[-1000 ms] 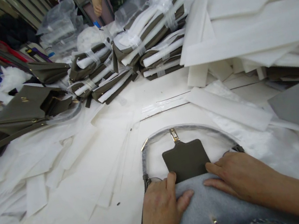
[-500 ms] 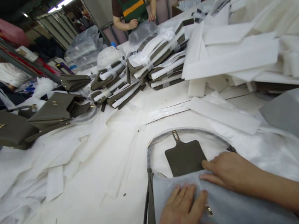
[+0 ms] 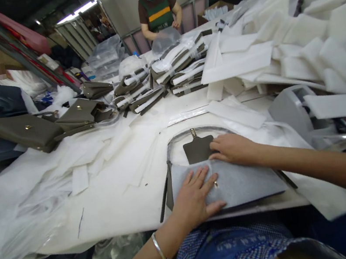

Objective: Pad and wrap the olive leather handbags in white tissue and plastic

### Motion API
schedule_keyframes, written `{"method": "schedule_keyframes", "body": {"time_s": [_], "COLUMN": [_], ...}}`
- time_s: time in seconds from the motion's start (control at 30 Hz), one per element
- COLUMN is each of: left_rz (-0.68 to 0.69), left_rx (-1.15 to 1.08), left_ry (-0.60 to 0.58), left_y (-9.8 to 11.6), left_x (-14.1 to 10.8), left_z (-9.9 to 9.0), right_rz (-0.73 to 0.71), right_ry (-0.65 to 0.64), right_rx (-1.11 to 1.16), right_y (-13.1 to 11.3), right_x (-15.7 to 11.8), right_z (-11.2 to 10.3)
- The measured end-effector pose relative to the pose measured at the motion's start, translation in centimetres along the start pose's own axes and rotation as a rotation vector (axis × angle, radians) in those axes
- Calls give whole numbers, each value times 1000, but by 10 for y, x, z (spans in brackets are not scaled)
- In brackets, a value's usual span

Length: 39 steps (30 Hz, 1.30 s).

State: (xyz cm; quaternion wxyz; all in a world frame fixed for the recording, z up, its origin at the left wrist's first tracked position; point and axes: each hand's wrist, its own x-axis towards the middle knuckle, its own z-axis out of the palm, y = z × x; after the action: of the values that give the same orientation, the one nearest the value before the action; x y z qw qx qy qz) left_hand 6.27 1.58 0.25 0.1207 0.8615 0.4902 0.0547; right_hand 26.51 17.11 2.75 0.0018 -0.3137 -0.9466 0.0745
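Note:
A handbag with an olive-brown tab and a plastic-wrapped handle lies at the table's front edge. Its body is covered by a grey-blue sheet, through which a small gold clasp shows. My left hand lies flat on the sheet with its fingers spread, just left of the clasp. At the upper edge my right hand grips the bag, its fingers bent over beside the tab and its thumb toward the sheet. The tips of some right fingers are hidden.
Wrapped olive bags are piled at the back, and unwrapped bags stand at left. White sheets heap up at right behind a grey tape dispenser. A co-worker stands across the table. Thin plastic covers the left side.
The camera view has tilted lower and drawn back, bringing the table's front edge and my apron into sight. Both hands keep nearly the same places on the bag.

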Motion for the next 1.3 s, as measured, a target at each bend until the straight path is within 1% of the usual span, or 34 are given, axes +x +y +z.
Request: {"method": "schedule_keyframes", "body": {"time_s": [0.07, 0.1, 0.13, 0.2, 0.27, 0.33, 0.4, 0.47, 0.53, 0.6, 0.63, 0.7, 0.83, 1.0, 1.07, 1.2, 1.3], "left_rz": [8, 10, 11, 11, 13, 22, 36, 48, 66, 85, 95, 109, 109, 165, 225, 405, 420], "left_rx": [10, 15, 19, 28, 35, 39, 43, 50, 50, 40, 32, 21, 40, 78, 89, 97, 51], "left_ry": [13, 22, 32, 55, 78, 102, 129, 162, 203, 245, 262, 290, 369, 518, 525, 477, 465], "left_y": [1, 1, 1, 2, 2, 2, 1, 1, 2, 3, 3, 4, 5, 6, 8, 9, 10], "left_x": [0, -1, -1, -2, -2, -3, -3, -4, -4, -5, -6, -8, -14, -23, -26, -27, -27], "left_z": [0, 0, 1, 3, 5, 7, 7, 7, 7, 6, 7, 9, 18, 21, 20, 22, 26], "right_rz": [124, 195, 256, 331, 367, 388, 315, 154, -30, -176, -233, -302, -366, -412, -416, -391, -359], "right_ry": [120, 156, 170, 155, 151, 191, 261, 303, 272, 199, 170, 148, 168, 193, 197, 204, 198], "right_rx": [129, 213, 296, 427, 492, 552, 651, 753, 780, 708, 661, 578, 501, 467, 465, 461, 431], "right_y": [2, 3, 3, 4, 2, -4, -11, -18, -24, -26, -27, -27, -26, -26, -26, -28, -29], "right_x": [17, 28, 38, 56, 64, 57, 36, 8, -21, -45, -53, -64, -70, -71, -71, -71, -70], "right_z": [-4, -5, -6, -7, -8, -11, -14, -13, -7, 2, 7, 18, 36, 44, 45, 47, 50]}}
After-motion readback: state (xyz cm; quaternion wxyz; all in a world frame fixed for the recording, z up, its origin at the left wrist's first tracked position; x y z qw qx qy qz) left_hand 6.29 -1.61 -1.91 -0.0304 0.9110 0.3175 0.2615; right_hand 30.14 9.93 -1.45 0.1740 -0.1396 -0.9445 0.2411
